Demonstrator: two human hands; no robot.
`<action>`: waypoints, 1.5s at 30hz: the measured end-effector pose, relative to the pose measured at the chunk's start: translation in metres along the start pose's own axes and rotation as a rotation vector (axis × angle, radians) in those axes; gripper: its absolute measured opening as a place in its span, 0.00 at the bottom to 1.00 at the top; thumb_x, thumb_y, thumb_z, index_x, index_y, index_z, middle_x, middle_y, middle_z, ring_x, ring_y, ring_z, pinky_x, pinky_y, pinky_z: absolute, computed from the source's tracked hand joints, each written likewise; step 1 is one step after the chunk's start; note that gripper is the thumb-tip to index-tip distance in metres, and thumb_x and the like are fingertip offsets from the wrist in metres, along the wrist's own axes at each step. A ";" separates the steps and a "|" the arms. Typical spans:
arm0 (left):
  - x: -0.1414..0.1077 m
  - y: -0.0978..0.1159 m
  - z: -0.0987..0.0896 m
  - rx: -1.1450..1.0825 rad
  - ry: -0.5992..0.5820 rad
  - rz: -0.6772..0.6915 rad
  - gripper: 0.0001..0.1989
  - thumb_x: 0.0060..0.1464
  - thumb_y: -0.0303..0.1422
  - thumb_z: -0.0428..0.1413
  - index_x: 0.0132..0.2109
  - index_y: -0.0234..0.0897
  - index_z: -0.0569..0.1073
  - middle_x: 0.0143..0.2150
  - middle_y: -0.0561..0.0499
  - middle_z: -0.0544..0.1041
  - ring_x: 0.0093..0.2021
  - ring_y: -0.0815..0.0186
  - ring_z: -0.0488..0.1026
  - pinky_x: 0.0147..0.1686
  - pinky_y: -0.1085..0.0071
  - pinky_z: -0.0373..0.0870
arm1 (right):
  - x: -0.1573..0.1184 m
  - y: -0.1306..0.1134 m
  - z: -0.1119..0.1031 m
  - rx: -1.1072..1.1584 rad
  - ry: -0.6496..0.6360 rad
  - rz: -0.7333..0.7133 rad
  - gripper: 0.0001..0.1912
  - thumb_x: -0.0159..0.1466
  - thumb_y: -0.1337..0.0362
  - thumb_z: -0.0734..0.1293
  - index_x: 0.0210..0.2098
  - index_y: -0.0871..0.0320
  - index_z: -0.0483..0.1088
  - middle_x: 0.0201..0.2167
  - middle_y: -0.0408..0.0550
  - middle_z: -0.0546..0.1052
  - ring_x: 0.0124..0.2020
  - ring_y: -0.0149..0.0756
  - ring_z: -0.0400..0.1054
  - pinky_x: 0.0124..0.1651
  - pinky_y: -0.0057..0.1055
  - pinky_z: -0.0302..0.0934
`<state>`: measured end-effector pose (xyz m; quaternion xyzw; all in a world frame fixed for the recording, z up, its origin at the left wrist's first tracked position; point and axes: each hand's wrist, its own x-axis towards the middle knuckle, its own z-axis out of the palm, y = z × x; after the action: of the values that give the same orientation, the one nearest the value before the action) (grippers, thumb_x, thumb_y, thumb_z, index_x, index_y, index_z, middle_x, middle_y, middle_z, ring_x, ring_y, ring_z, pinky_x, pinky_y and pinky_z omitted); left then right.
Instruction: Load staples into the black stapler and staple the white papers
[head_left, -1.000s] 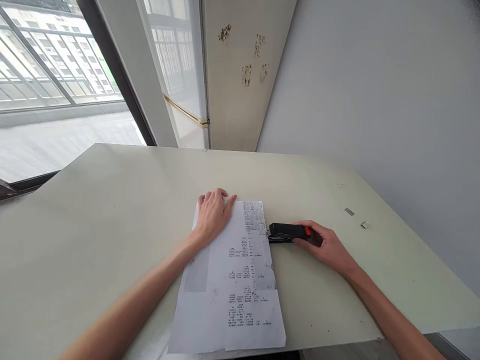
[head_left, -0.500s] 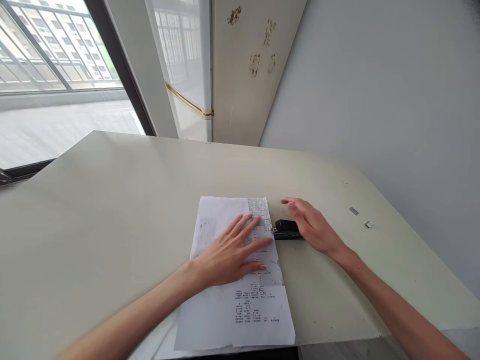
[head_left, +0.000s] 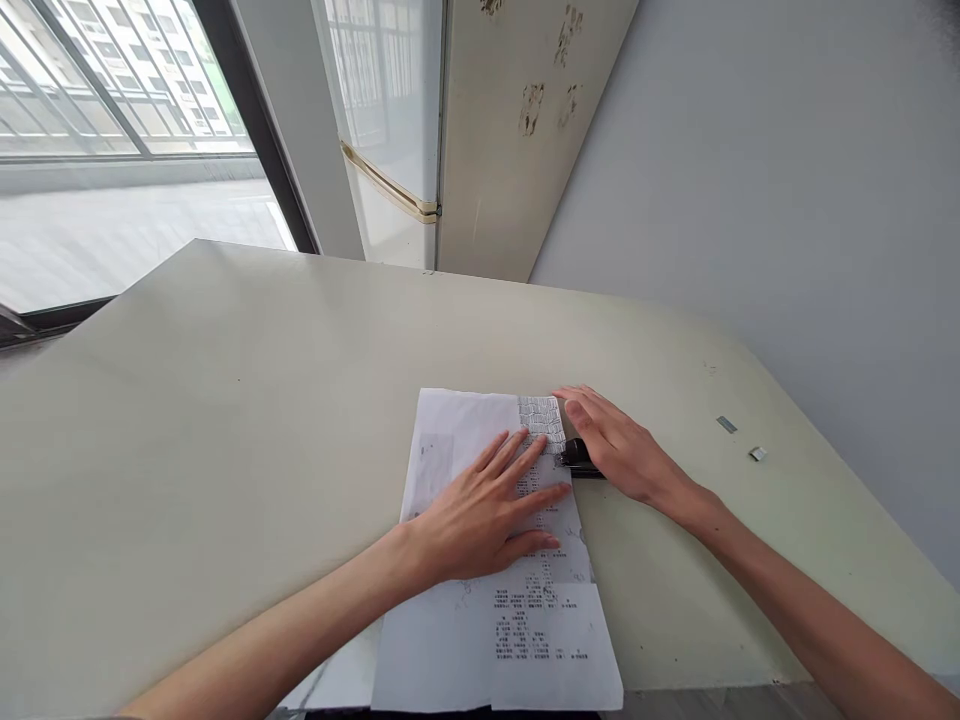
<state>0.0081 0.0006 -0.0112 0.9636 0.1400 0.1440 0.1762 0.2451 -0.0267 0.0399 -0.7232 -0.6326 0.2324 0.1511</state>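
Observation:
Printed paper sheets (head_left: pixel 442 640) lie in a stack near the table's front edge, with a dense patterned block at the top right corner. My left hand (head_left: pixel 487 515) rests flat on them, fingers spread. A black stapler (head_left: pixel 578 456) lies sideways at the stack's right edge, its front end meeting the paper. Over the stapler is my right hand (head_left: pixel 626 445), fingers stretched out toward the top right corner of the paper, palm covering the stapler's rear part. Whether the palm presses on the stapler is hidden.
On the pale table (head_left: pixel 300 420), a small grey strip (head_left: pixel 726 424) and a small metallic piece (head_left: pixel 757 454) lie to the right. A fridge (head_left: pixel 487 190) stands behind the table. A grey wall (head_left: pixel 750 150) runs along the right, and a window (head_left: pixel 135 130) is at the left.
My right hand has come down and slightly left over the stapler, covering more of it. My left hand stays flat on the paper. The whole view has shifted a little.

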 end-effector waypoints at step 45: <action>0.000 0.004 0.009 -0.062 0.061 -0.004 0.30 0.70 0.54 0.52 0.69 0.43 0.70 0.81 0.41 0.45 0.79 0.42 0.43 0.76 0.42 0.47 | 0.003 -0.008 0.007 -0.129 0.038 0.040 0.26 0.77 0.51 0.51 0.64 0.44 0.71 0.70 0.40 0.70 0.73 0.49 0.60 0.72 0.58 0.59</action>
<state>0.0120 -0.0054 -0.0174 0.9526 0.1425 0.1772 0.2020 0.2351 -0.0233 0.0376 -0.7484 -0.6285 0.1801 0.1114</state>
